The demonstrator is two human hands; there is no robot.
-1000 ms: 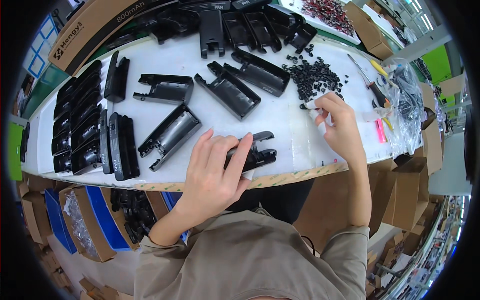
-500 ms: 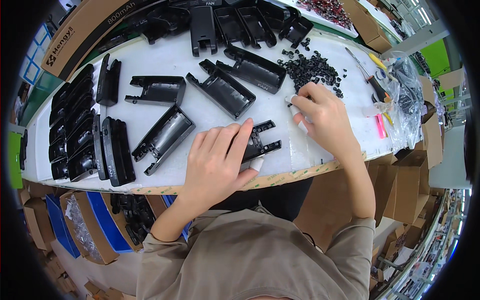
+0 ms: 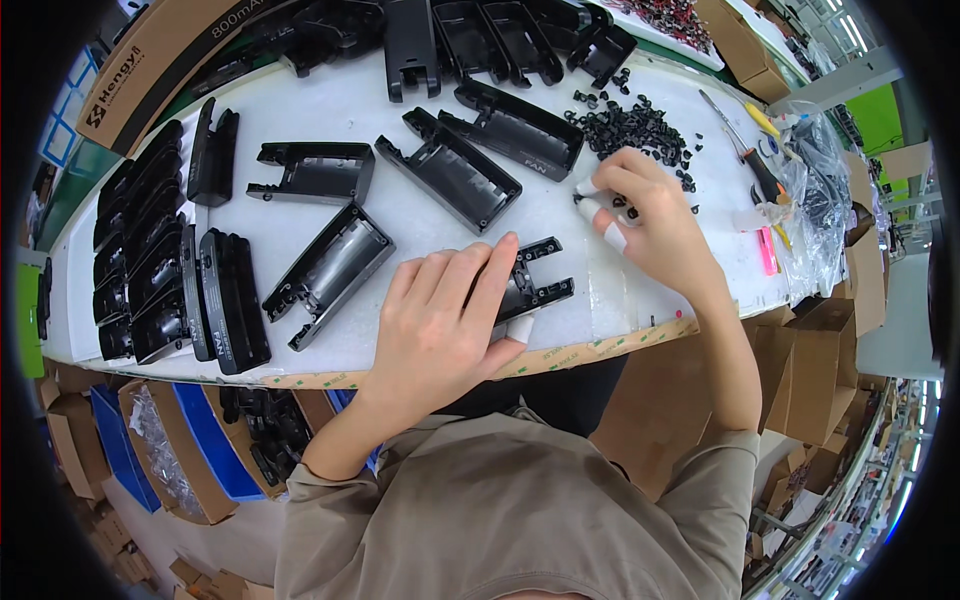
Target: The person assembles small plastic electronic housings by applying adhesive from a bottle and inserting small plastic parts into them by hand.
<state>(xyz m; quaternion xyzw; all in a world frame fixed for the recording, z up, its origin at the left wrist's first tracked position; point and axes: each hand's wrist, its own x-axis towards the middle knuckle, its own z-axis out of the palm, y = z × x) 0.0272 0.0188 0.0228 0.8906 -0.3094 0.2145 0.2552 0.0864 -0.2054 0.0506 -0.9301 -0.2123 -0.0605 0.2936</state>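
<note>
My left hand (image 3: 435, 315) is closed around a black plastic housing shell (image 3: 545, 291) near the table's front edge. Its palm covers most of the shell; the two-pronged end sticks out to the right. A white cover wraps the thumb tip. To the right, my right hand (image 3: 665, 230) pinches a small black plastic piece (image 3: 579, 198) between covered thumb and fingertip, above the table and apart from the shell. Just beyond that hand lies a loose pile of small black plastic pieces (image 3: 635, 128). Open black shells (image 3: 455, 178) lie past my left hand.
More shells (image 3: 160, 260) stand in rows at the left, and others (image 3: 470, 45) at the back. A screwdriver (image 3: 745, 150), a pink item (image 3: 767, 250) and clear plastic bags (image 3: 815, 190) occupy the right side. A long carton (image 3: 160, 70) borders the back left.
My right hand has drawn slightly left, away from the pile and nearer the shell, and the small piece shows more clearly between its fingertips. My left hand keeps its hold; the view has shifted a little.
</note>
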